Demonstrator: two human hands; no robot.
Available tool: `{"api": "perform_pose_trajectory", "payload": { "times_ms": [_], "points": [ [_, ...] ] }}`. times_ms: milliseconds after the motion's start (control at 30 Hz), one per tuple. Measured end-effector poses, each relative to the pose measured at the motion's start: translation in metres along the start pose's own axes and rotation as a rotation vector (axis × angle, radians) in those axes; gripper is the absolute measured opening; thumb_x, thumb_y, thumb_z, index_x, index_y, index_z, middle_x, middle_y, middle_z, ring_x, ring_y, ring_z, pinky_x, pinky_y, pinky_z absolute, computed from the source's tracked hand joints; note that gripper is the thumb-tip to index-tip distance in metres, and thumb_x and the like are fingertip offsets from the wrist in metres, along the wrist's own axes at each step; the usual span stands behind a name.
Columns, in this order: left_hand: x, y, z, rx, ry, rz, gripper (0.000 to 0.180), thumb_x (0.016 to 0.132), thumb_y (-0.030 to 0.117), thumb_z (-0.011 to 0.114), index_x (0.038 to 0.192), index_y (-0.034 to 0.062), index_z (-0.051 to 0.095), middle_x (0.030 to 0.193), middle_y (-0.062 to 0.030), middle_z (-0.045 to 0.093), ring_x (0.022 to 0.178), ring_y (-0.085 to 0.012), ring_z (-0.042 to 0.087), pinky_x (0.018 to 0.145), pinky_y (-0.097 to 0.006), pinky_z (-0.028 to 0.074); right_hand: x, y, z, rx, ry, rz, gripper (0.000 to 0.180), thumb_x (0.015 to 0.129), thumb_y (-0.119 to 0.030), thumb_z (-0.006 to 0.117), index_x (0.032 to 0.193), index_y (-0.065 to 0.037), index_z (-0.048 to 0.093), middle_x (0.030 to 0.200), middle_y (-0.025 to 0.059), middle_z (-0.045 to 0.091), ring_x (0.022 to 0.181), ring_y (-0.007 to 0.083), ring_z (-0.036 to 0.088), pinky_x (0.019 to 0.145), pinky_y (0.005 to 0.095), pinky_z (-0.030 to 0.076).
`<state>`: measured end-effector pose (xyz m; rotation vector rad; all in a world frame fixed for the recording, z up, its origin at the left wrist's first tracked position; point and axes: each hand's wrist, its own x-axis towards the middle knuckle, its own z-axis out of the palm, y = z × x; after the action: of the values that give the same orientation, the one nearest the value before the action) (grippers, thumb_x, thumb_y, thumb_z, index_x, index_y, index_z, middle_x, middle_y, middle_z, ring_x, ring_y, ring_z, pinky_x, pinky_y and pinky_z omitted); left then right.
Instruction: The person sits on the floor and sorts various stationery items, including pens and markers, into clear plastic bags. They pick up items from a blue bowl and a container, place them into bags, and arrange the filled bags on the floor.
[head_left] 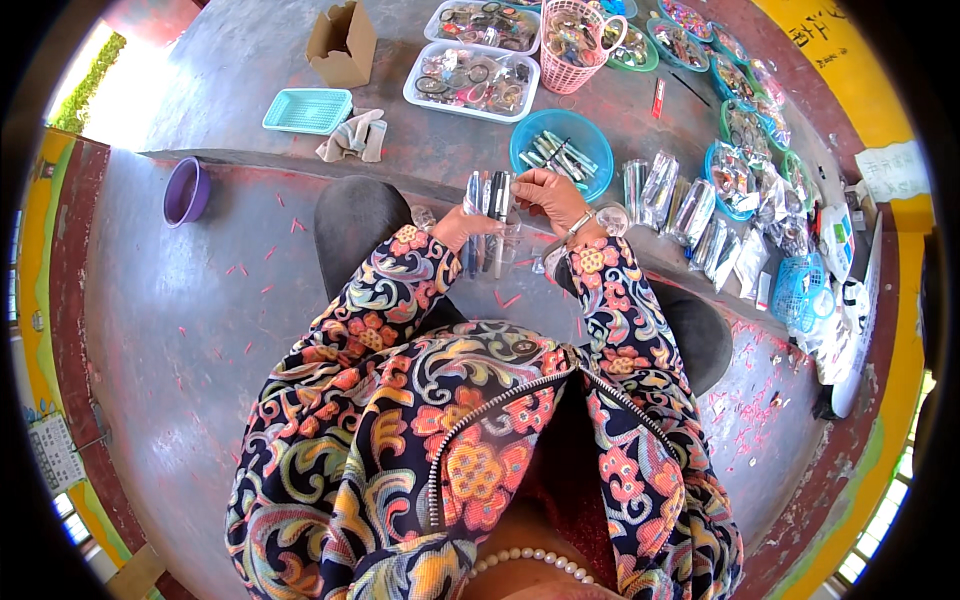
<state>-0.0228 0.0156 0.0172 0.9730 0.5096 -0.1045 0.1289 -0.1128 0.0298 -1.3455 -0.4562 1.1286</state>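
Observation:
In front of my knees, my left hand is closed around a clear plastic bag of pens. Several pens with dark, silver and bluish barrels stand side by side in it. From the right, my right hand pinches at the bag's upper right edge, beside a dark pen. Its fingertips partly hide what they grip there. Just beyond my hands, a round blue basin holds several loose pale-green and dark pens.
Packed bundles of pens lie right of the basin. Trays of small items, a pink basket and several filled bowls stand beyond. At left are a turquoise tray, a cloth, a cardboard box and a purple basin.

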Motion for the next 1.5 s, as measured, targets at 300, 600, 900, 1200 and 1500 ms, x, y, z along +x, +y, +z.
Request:
{"api": "perform_pose_trajectory", "payload": {
  "times_ms": [300,600,900,1200,1500],
  "points": [
    [-0.003,0.003,0.006,0.005,-0.026,0.019,0.039,0.067,0.012,0.066,0.103,0.0031,0.054,0.082,-0.0082,0.061,0.063,-0.0172,0.059,0.036,-0.028,0.042,-0.002,0.003,0.003,0.191,0.058,0.034,0.018,0.077,-0.021,0.067,0.085,-0.006,0.063,0.072,-0.0004,0.06,0.059,0.0074,0.053,0.054,0.0193,0.041],
    [0.001,-0.003,-0.002,-0.03,-0.027,0.041,0.041,0.068,0.011,0.064,0.106,0.0019,0.053,0.086,-0.0092,0.06,0.066,-0.0174,0.059,0.034,-0.027,0.041,0.002,-0.008,-0.025,0.281,0.262,-0.139,0.017,0.078,-0.019,0.066,0.081,-0.003,0.063,0.07,0.0018,0.062,0.056,0.0085,0.056,0.049,0.0204,0.043],
    [0.005,-0.005,-0.008,-0.129,-0.076,0.03,0.035,0.069,0.008,0.064,0.103,0.0064,0.056,0.087,-0.0068,0.06,0.079,-0.0193,0.06,0.071,-0.033,0.049,0.006,0.009,-0.077,0.598,0.525,-0.177,0.013,0.08,-0.013,0.061,0.084,-0.001,0.057,0.073,0.0105,0.062,0.06,0.0187,0.062,0.048,0.0238,0.047],
    [-0.005,0.003,0.004,-0.184,-0.045,0.017,0.035,0.069,0.01,0.065,0.102,0.0067,0.055,0.084,-0.0072,0.06,0.076,-0.019,0.06,0.064,-0.031,0.051,0.029,0.05,-0.088,0.15,0.816,-0.037,0.017,0.081,-0.014,0.057,0.089,0.001,0.055,0.075,0.0109,0.063,0.061,0.0171,0.063,0.048,0.0241,0.048],
    [0.005,-0.009,-0.01,-0.117,0.03,-0.005,0.039,0.068,0.006,0.062,0.106,0.0053,0.054,0.088,-0.0089,0.06,0.08,-0.0212,0.06,0.069,-0.033,0.049,0.064,0.066,-0.086,-0.938,0.822,-0.139,0.021,0.076,-0.027,0.053,0.082,-0.009,0.063,0.078,0.0128,0.064,0.075,0.0302,0.061,0.068,0.0396,0.048]
  ]
}}
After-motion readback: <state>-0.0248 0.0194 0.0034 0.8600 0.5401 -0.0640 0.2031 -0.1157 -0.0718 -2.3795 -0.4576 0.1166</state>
